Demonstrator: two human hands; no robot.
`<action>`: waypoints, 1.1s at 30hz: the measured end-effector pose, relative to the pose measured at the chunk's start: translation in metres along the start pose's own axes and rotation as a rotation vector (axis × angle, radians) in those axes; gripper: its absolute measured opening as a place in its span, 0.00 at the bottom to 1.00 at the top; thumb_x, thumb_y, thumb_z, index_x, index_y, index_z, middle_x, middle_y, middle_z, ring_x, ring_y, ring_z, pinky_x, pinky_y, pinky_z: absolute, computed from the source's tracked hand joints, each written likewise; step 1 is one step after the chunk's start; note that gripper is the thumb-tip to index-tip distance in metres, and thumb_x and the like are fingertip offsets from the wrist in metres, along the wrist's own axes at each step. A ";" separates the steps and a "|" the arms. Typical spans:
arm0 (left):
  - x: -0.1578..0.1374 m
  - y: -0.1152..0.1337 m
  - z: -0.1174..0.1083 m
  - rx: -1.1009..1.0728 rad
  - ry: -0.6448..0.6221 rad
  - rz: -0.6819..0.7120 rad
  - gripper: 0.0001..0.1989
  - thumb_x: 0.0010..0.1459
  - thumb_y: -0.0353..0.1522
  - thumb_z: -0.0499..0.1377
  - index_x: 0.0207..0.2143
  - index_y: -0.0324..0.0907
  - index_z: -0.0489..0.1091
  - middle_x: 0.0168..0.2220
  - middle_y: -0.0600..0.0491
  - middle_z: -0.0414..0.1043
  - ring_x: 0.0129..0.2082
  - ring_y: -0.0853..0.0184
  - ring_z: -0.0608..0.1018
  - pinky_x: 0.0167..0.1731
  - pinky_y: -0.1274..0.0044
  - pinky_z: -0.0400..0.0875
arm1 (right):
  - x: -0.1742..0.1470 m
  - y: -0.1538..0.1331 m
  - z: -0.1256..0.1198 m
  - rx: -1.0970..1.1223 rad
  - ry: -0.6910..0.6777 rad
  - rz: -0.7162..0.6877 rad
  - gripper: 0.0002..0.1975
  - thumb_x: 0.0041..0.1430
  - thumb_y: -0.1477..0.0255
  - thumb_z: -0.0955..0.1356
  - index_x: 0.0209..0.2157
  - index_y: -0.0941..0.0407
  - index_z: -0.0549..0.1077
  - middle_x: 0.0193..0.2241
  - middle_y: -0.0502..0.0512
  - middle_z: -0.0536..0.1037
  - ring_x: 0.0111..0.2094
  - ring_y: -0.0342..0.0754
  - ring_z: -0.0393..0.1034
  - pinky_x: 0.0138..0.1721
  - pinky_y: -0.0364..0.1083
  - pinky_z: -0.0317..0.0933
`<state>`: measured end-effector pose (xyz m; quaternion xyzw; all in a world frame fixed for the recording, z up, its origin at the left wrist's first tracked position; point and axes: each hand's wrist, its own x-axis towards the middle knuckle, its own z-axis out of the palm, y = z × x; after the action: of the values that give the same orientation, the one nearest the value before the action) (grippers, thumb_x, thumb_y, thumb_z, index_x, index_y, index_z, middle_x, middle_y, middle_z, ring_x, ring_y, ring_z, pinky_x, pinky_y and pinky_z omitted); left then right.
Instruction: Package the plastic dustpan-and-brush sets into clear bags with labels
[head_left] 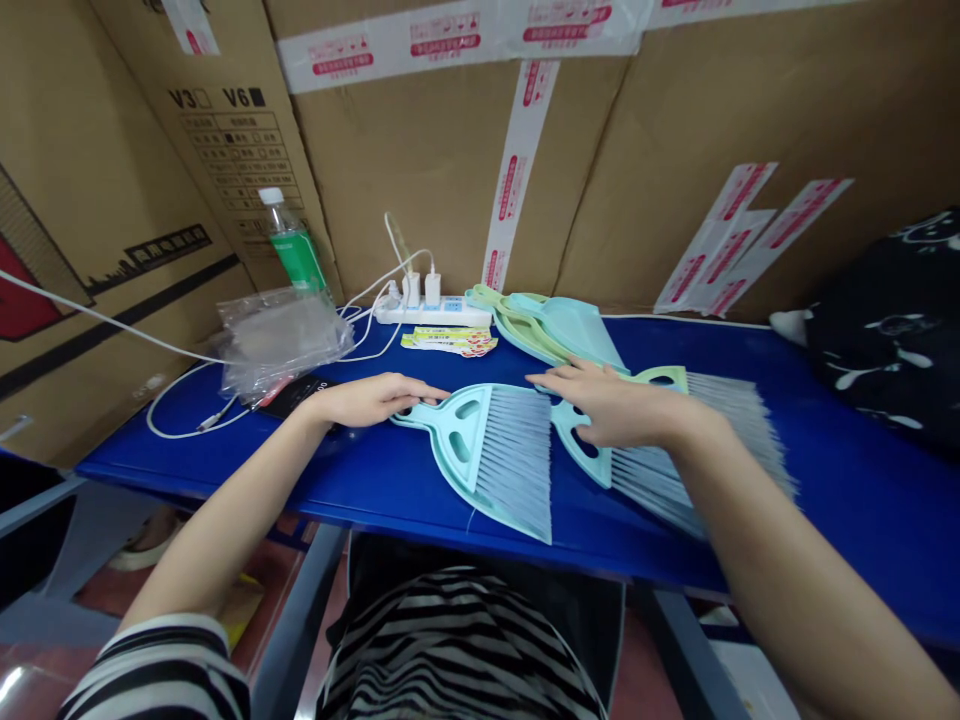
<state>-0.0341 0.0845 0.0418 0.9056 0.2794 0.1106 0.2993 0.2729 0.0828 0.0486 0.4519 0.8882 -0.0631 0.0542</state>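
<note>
Near the front edge of the table, a light-blue hand brush lies in a matching dustpan, bristles to the right. The fingers of my left hand close on their handles at the left end. My right hand is over the handle of a second light-blue brush, its fingers stretched to the left and apart. It hides part of that handle. A green-handled brush lies partly behind my right wrist. Behind my right hand, a light-blue dustpan and a green dustpan overlap.
A white power strip with plugged-in chargers and cables stands at the back. Yellow packets lie before it. Clear plastic bags and a green-labelled bottle are at the left. Cardboard walls the blue table; a dark patterned bag sits right.
</note>
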 end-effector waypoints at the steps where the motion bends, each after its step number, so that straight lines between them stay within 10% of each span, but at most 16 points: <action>1: 0.000 0.000 0.000 0.003 0.000 -0.003 0.20 0.63 0.25 0.47 0.56 0.42 0.65 0.51 0.46 0.73 0.49 0.68 0.74 0.49 0.75 0.67 | 0.001 -0.005 0.000 -0.002 0.071 -0.032 0.37 0.45 0.82 0.62 0.60 0.55 0.63 0.56 0.64 0.69 0.62 0.64 0.53 0.56 0.66 0.52; 5: 0.000 0.000 0.000 -0.022 -0.009 0.000 0.20 0.63 0.25 0.47 0.56 0.42 0.66 0.52 0.47 0.72 0.50 0.68 0.74 0.49 0.76 0.66 | 0.007 -0.037 0.005 0.066 0.224 -0.244 0.24 0.62 0.73 0.56 0.59 0.59 0.64 0.59 0.65 0.65 0.63 0.58 0.51 0.61 0.63 0.44; 10: -0.002 -0.003 -0.002 -0.054 -0.024 -0.015 0.20 0.63 0.26 0.47 0.55 0.41 0.66 0.51 0.47 0.72 0.48 0.68 0.74 0.48 0.76 0.66 | 0.009 -0.066 0.019 0.194 0.029 -0.310 0.47 0.54 0.45 0.62 0.66 0.60 0.49 0.66 0.70 0.43 0.66 0.66 0.31 0.60 0.69 0.34; 20: 0.007 -0.006 0.010 -0.527 -0.137 -0.227 0.20 0.61 0.41 0.56 0.50 0.37 0.69 0.22 0.55 0.72 0.18 0.75 0.70 0.21 0.83 0.64 | 0.009 -0.066 0.015 0.203 -0.104 -0.319 0.49 0.54 0.46 0.62 0.67 0.58 0.39 0.67 0.67 0.34 0.66 0.64 0.24 0.62 0.66 0.30; 33: 0.008 -0.009 0.010 -0.495 -0.115 -0.236 0.23 0.56 0.44 0.60 0.47 0.36 0.71 0.25 0.55 0.70 0.19 0.76 0.68 0.20 0.84 0.63 | 0.010 -0.061 0.008 0.193 -0.068 -0.318 0.46 0.54 0.46 0.64 0.66 0.56 0.48 0.67 0.65 0.41 0.66 0.65 0.33 0.62 0.64 0.37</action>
<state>-0.0282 0.0902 0.0288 0.7709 0.3298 0.0885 0.5377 0.2184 0.0539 0.0432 0.3066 0.9359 -0.1709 0.0301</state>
